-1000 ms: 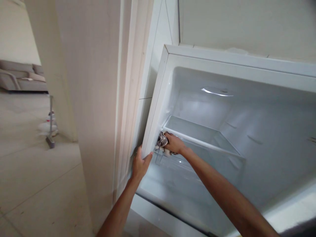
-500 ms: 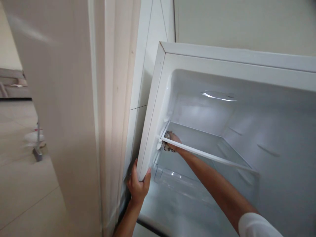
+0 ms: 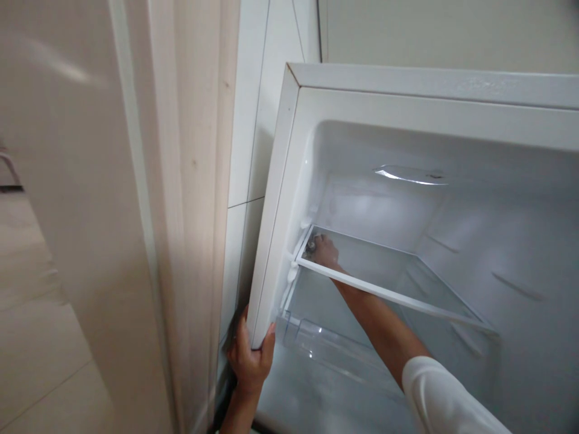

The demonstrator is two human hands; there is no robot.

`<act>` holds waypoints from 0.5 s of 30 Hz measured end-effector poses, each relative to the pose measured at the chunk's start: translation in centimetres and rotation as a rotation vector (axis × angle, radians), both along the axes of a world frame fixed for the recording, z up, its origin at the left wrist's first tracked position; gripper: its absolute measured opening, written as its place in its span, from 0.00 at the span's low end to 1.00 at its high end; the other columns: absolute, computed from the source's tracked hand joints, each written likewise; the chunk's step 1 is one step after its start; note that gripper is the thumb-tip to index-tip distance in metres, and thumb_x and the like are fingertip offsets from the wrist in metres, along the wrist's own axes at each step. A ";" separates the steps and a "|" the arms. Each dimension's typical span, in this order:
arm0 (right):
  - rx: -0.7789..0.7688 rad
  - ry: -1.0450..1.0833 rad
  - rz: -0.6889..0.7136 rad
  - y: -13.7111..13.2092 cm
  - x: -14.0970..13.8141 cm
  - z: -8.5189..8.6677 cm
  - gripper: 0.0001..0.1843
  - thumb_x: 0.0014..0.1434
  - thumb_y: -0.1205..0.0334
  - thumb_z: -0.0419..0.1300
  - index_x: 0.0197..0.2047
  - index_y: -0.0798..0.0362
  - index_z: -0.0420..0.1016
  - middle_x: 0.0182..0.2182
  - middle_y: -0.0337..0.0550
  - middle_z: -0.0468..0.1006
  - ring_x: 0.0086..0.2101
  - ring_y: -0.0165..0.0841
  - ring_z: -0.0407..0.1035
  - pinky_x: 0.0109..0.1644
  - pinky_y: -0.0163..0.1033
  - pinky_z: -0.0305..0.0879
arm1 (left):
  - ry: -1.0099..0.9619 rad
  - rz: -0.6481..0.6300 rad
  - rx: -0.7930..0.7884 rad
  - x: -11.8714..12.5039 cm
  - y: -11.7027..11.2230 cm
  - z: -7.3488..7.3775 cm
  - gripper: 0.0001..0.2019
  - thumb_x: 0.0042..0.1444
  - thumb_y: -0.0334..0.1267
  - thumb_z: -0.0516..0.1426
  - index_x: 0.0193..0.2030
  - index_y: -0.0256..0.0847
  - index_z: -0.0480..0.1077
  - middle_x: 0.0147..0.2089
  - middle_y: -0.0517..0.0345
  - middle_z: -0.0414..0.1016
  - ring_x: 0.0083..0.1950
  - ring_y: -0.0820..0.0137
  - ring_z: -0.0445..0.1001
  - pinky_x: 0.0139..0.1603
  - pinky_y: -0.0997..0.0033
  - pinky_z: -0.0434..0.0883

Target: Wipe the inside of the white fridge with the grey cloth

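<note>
An open white fridge fills the right of the view. My left hand is closed around the lower left edge of its frame. My right hand reaches under the glass shelf into the back left corner, fingers closed on a patterned cloth pressed against the inner side wall. Most of the cloth is hidden by the hand and the shelf rim. A white sleeve covers my right upper arm.
A clear plastic drawer sits below the shelf. A pale door frame and tiled wall stand close to the fridge's left side. Light floor tiles lie at the lower left.
The view has shifted right and lower. My right hand with the cloth has moved from the shelf's front corner to under the shelf, deeper in. My left hand has slid down the frame edge.
</note>
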State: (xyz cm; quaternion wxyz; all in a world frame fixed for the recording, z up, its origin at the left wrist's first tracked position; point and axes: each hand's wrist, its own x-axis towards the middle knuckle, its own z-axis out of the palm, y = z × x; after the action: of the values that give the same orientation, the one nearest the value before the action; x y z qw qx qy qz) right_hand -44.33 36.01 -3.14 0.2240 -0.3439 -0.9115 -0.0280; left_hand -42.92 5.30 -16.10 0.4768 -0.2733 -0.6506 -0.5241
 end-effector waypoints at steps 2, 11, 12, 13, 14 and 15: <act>0.062 -0.024 0.014 0.0 0.1 -0.2 0.23 0.66 0.54 0.56 0.63 0.47 0.69 0.65 0.56 0.66 0.58 0.47 0.66 0.52 0.47 0.72 | 0.009 0.013 -0.001 -0.1 0.0 -0.1 0.27 0.64 0.48 0.61 0.61 0.29 0.68 0.44 0.35 0.83 0.39 0.56 0.85 0.36 0.67 0.79; 0.139 -0.048 -0.004 0.9 2.1 -1.1 0.21 0.70 0.60 0.49 0.62 0.47 0.71 0.66 0.55 0.64 0.57 0.45 0.64 0.54 0.45 0.69 | -0.021 0.072 -0.010 -0.5 0.1 -0.9 0.26 0.62 0.51 0.62 0.57 0.31 0.70 0.38 0.41 0.82 0.33 0.57 0.83 0.32 0.65 0.77; 0.140 -0.041 -0.007 1.2 2.7 -1.1 0.21 0.70 0.60 0.49 0.62 0.48 0.72 0.66 0.55 0.64 0.57 0.46 0.63 0.54 0.45 0.69 | -0.036 0.070 -0.003 -0.5 0.1 -1.0 0.26 0.62 0.51 0.62 0.56 0.31 0.71 0.39 0.41 0.82 0.33 0.57 0.83 0.32 0.65 0.77; 0.138 -0.033 -0.012 1.5 3.4 -1.1 0.21 0.70 0.60 0.49 0.62 0.48 0.72 0.67 0.56 0.63 0.57 0.46 0.63 0.55 0.45 0.68 | -0.053 0.070 0.002 -0.6 0.2 -1.0 0.26 0.62 0.52 0.62 0.56 0.31 0.71 0.39 0.41 0.82 0.34 0.57 0.83 0.32 0.65 0.76; 0.134 -0.023 -0.020 1.8 4.2 -1.1 0.21 0.70 0.59 0.49 0.62 0.48 0.72 0.67 0.56 0.63 0.57 0.46 0.63 0.55 0.45 0.68 | -0.074 0.070 0.006 -0.6 0.3 -1.1 0.26 0.61 0.53 0.62 0.55 0.32 0.71 0.39 0.41 0.82 0.34 0.57 0.83 0.32 0.65 0.76; 0.128 -0.012 -0.031 2.2 5.0 -1.1 0.21 0.70 0.58 0.49 0.62 0.49 0.72 0.66 0.57 0.63 0.57 0.46 0.63 0.55 0.46 0.67 | -0.093 0.073 0.008 -0.6 0.3 -1.2 0.26 0.61 0.54 0.62 0.55 0.32 0.71 0.38 0.41 0.82 0.34 0.56 0.83 0.32 0.64 0.76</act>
State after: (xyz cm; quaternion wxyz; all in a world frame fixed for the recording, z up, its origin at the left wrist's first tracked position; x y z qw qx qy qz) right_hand -39.33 38.17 -4.27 0.2397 -0.3427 -0.9037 -0.0916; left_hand -43.55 5.62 -17.28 0.4659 -0.2230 -0.6795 -0.5211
